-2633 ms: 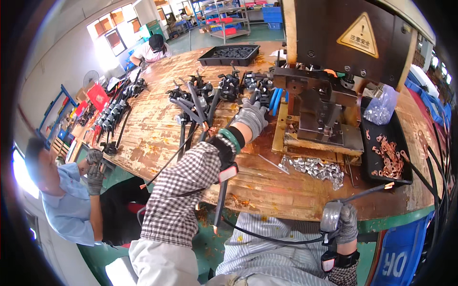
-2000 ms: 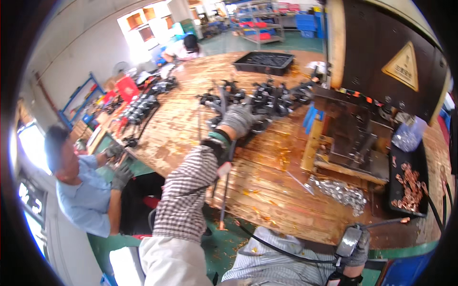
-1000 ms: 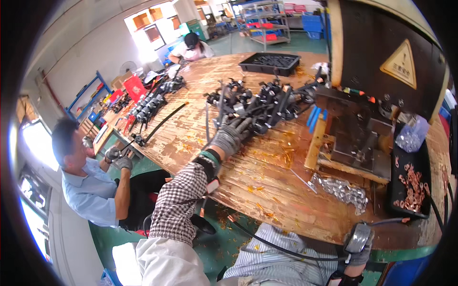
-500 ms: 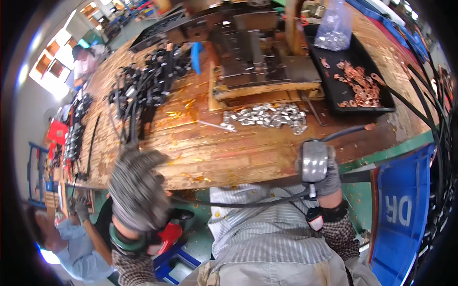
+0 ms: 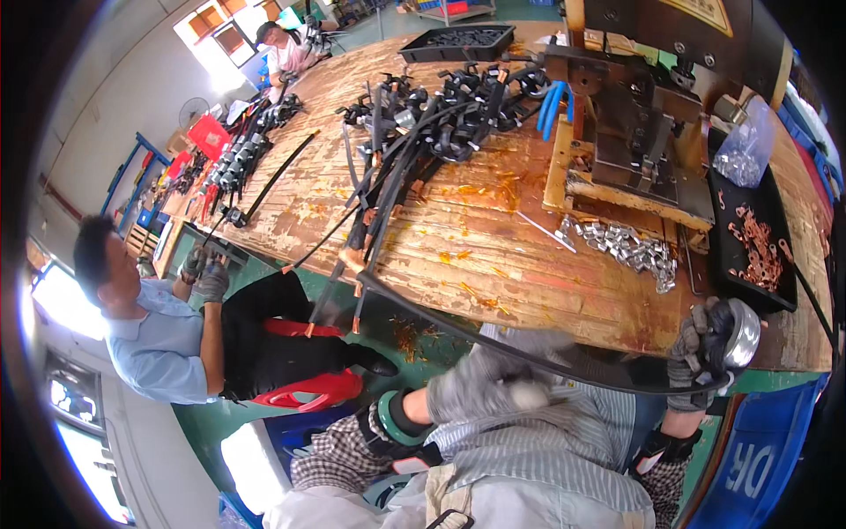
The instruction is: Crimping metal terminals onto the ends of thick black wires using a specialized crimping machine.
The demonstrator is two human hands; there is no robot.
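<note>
My right hand (image 5: pixel 689 357), in a grey glove, is closed round a black part with a wide silver metal ring (image 5: pixel 743 335) at the table's front right edge. A thick black cable (image 5: pixel 458 326) runs from beside this part, leftward along the front edge. My left hand (image 5: pixel 498 377), also gloved, is over my lap just below the cable; motion smears its fingers, so whether it touches the cable is unclear. Several more black cables (image 5: pixel 388 198) with black fittings lie heaped at the table's left, their bare copper ends sticking out over the front edge.
A dark metal press (image 5: pixel 643 132) stands on a wooden base. Small silver sleeves (image 5: pixel 626 249) lie before it. To the right, a black tray (image 5: pixel 771 295) holds copper lugs (image 5: pixel 756 247) and a clear bag (image 5: pixel 747 145). A co-worker (image 5: pixel 159 317) sits at left; another person (image 5: pixel 291 53) is farther back.
The view has swung left. My left hand has come away from the cable heap, back toward my lap. My right hand still holds the ringed part, now turned differently.
</note>
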